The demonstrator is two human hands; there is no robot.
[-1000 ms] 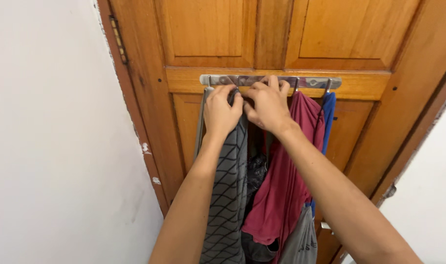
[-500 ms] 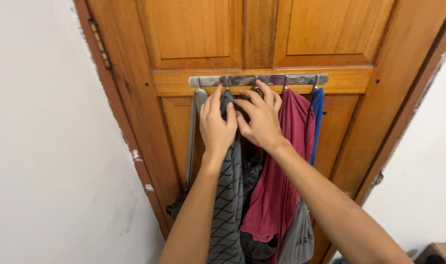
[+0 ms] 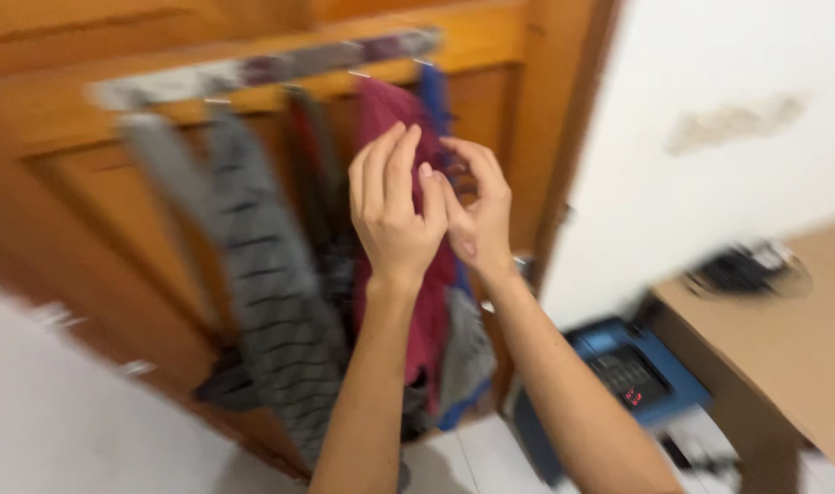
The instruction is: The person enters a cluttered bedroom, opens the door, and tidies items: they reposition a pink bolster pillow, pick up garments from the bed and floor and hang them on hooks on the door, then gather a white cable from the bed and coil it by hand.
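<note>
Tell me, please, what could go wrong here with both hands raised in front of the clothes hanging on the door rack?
The red garment hangs from a thin hook on the metal rack; a tug might slip it off or strain the fabric. The left hand and right hand crowd together, so fingers may snag the blue garment beside it. The picture is blurred, so any grip is unclear.

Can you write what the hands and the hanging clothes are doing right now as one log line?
left hand: raised, empty | right hand: raised, empty | both before red garment | grey patterned garment: hangs from hook rail | picture blurred
</note>
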